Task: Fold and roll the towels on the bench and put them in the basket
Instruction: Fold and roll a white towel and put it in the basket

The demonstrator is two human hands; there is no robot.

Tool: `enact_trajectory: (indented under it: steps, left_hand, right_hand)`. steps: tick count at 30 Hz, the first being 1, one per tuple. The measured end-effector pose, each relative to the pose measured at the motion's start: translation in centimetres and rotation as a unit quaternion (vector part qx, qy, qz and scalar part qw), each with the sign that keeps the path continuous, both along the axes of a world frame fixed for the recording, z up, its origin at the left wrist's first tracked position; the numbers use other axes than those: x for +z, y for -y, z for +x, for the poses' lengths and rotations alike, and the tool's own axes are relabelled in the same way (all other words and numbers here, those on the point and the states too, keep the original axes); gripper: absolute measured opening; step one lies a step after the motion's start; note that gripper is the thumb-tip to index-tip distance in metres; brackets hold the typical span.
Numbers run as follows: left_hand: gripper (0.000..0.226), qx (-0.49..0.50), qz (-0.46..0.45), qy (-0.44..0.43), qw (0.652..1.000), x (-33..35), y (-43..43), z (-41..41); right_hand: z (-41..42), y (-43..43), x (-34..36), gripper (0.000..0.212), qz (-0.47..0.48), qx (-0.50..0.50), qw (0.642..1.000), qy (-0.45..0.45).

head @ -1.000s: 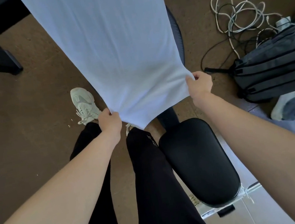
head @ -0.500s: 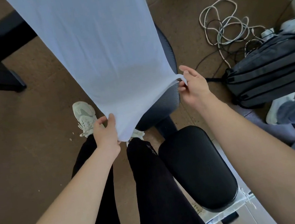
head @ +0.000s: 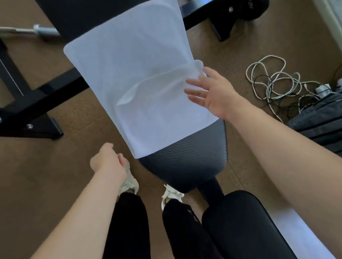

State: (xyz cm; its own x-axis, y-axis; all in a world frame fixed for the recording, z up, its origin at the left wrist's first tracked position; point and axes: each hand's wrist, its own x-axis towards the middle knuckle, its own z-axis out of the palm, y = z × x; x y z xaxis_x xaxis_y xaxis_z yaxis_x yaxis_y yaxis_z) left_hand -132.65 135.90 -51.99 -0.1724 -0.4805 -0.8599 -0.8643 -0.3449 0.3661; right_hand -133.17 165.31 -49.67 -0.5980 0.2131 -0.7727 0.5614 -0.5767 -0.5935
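Head view: the white towel (head: pixel 137 71) lies folded across the padded bench (head: pixel 184 163), its upper layer ending in a loose edge about midway and its near edge just short of the bench's rounded grey end. The right hand (head: pixel 216 92) is spread flat with fingers straight and apart, fingertips over the towel's right side, gripping nothing. The left hand (head: pixel 106 160) hangs clear of the towel to its near left, above a pale shoe (head: pixel 129 183), fingers loosely curled and holding nothing; a tangle of cables (head: pixel 275 80) and a dark backpack (head: pixel 336 122) lie on the floor to the right.
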Motion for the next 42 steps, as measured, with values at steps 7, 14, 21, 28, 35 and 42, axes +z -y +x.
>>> enact_trajectory:
  steps: [7, 14, 21, 28, 35, 42]
  left_hand:
    - [0.037, -0.473, -0.254, -0.257, 0.803, -0.1, -2.0, -1.9]
    - [0.019, -0.550, -0.304, -0.295, 0.719, -0.9, -2.3, -5.5]
    - [0.023, -0.497, -0.213, -0.299, 0.786, 0.2, -1.3, -5.3]
    - [0.018, -0.438, -0.181, -0.360, 0.803, 1.8, -0.6, -5.4]
    - [0.024, -0.392, -0.180, -0.423, 0.797, 3.0, 0.5, -8.4]
    - [0.023, -0.379, -0.197, -0.449, 0.785, 3.7, 1.1, -11.9]
  right_hand:
    - [-2.5, -0.5, -3.1, 0.036, 0.385, 0.149, 0.910, 0.021]
    - [-5.0, -2.0, -3.5, 0.027, 0.486, 0.243, 0.836, 0.083]
    - [-3.4, -1.7, -3.2, 0.018, 0.506, 0.165, 0.843, 0.071]
    - [-2.5, 0.1, -1.6, 0.013, 0.466, 0.044, 0.883, -0.035]
    - [-7.1, 0.4, 1.1, 0.012, 0.510, 0.044, 0.850, -0.122]
    - [-12.0, -0.9, 2.0, 0.014, 0.531, 0.094, 0.830, -0.141]
